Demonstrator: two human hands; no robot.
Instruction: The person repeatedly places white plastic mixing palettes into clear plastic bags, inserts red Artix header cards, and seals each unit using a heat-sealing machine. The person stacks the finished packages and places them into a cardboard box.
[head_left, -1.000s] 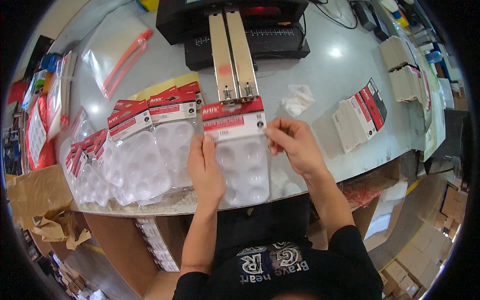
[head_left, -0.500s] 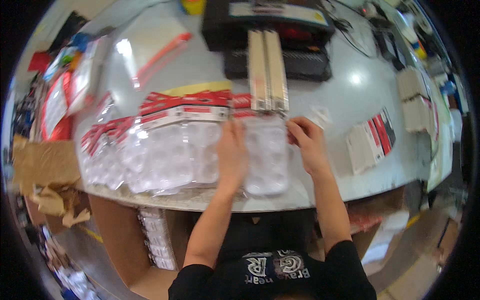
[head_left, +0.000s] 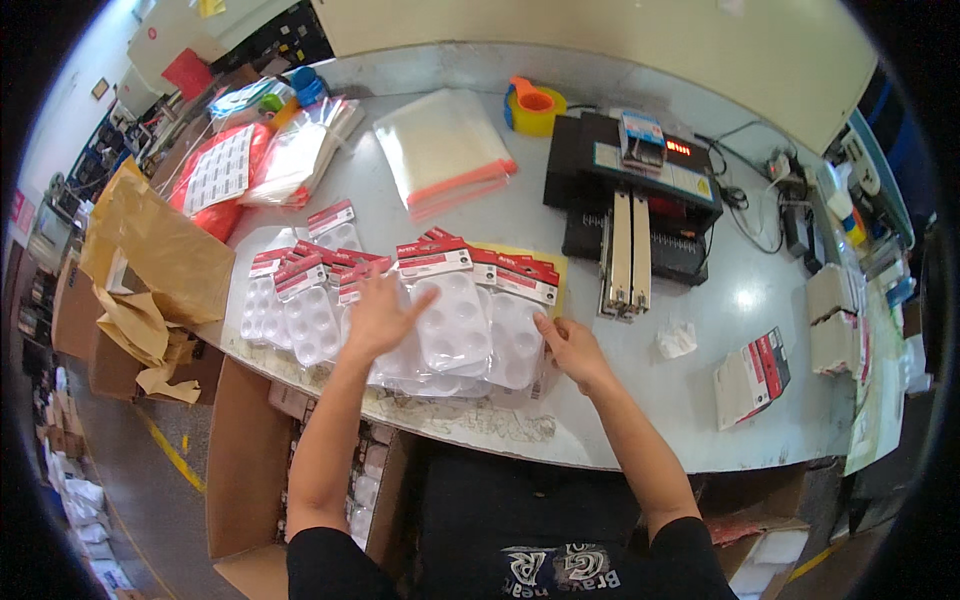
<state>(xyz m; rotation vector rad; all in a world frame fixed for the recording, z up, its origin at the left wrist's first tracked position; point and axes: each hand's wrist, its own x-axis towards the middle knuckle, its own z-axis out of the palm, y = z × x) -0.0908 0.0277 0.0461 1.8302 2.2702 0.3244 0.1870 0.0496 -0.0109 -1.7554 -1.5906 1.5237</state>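
Bagged white plastic palettes with round wells (head_left: 452, 322) lie overlapped along the front of the table, each with a red and white header card. My left hand (head_left: 380, 315) is over the middle of the pile, fingers spread, holding nothing I can see. At the right end of the pile, my right hand (head_left: 577, 352) has thumb and fingers closed at the edge of a bagged palette (head_left: 515, 345). Its fingertips are partly hidden. To the right of that hand lies a stack of folded header cards (head_left: 750, 380).
A black machine (head_left: 640, 180) with two long pale arms stands at the back right, cables beside it. Clear bags (head_left: 440, 145) lie behind the pile, near a yellow tape roll (head_left: 535, 110). Brown paper (head_left: 155, 250) hangs at the left edge. An open carton (head_left: 245, 460) stands below the table.
The palette at the machine's arms has come left onto the pile. My left hand has moved left and opened; my right hand has moved down from the arms. The view has shifted.
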